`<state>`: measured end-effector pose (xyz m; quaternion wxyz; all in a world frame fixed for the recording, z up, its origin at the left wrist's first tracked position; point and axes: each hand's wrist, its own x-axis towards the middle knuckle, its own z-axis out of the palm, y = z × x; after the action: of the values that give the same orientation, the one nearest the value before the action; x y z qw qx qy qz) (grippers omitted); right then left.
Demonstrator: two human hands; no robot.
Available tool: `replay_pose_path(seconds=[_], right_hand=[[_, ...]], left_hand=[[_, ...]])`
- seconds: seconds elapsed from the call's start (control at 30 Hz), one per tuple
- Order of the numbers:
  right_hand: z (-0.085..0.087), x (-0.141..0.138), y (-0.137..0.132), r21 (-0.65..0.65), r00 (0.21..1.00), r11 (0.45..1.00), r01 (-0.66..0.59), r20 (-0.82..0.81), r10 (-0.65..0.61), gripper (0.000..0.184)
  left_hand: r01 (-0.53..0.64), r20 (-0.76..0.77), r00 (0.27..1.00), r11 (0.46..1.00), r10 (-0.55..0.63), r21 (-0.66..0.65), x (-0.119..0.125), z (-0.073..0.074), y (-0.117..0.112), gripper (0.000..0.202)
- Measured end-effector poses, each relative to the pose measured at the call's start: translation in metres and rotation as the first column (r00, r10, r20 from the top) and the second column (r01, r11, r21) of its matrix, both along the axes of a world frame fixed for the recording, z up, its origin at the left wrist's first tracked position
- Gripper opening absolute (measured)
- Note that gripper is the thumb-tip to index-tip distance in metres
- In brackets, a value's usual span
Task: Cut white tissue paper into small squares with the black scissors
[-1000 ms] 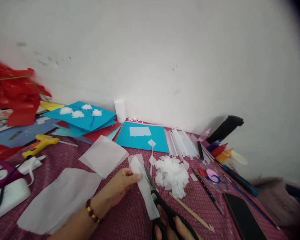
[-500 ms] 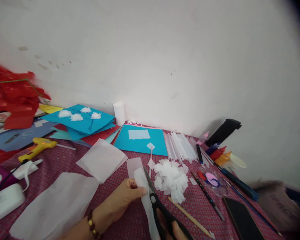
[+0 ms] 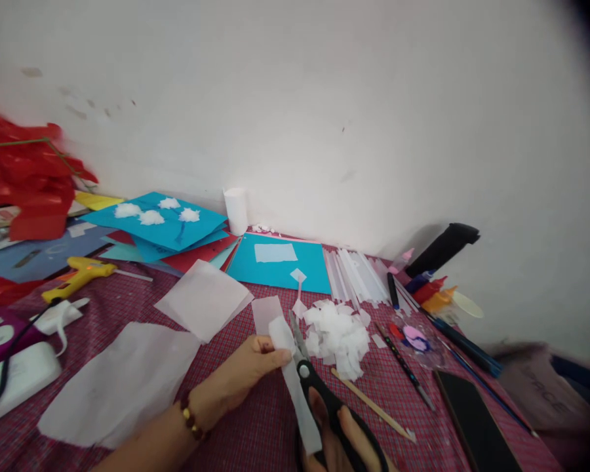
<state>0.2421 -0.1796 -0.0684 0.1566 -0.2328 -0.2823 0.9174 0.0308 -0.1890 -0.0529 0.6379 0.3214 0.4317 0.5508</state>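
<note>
Evidently, our left hand (image 3: 240, 375) pinches the white strip (image 3: 297, 394) — presumably for steadiness near the blades — while our right hand (image 3: 358, 438) grips the scissors (image 3: 305, 372), white pieces (image 3: 339, 337) heaped beyond.

Blurred dark lettering (image 3: 550, 393), apparently "SPACE", on pinkish-grey fabric (image 3: 533, 419), far right

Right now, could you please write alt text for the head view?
A left hand holds a white paper strip beside black-handled scissors in the right hand. A heap of white paper pieces lies nearby on a checked cloth.
</note>
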Motion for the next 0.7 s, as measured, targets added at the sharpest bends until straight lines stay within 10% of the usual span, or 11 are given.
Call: replay_pose_path(seconds=[0.23, 0.5, 0.7], right_hand=[[-0.004, -0.006, 0.002, 0.017, 0.99, 1.0, 0.011, -0.138, -0.009, 0.05], [-0.005, 0.007, 0.002, 0.136, 0.992, 0.989, 0.061, 0.105, -0.076, 0.048], [0.009, -0.004, 0.01, 0.179, 0.988, 0.98, 0.089, -0.139, -0.064, 0.059]], left_hand=[[0.129, -0.109, 0.984, 0.988, -0.138, -0.09, 0.002, 0.016, -0.005, 0.03], [0.123, -0.086, 0.988, 0.992, -0.125, -0.024, 0.003, 0.005, -0.003, 0.029], [0.063, 0.032, 0.998, 0.997, -0.062, -0.039, 0.002, 0.003, -0.003, 0.024]])
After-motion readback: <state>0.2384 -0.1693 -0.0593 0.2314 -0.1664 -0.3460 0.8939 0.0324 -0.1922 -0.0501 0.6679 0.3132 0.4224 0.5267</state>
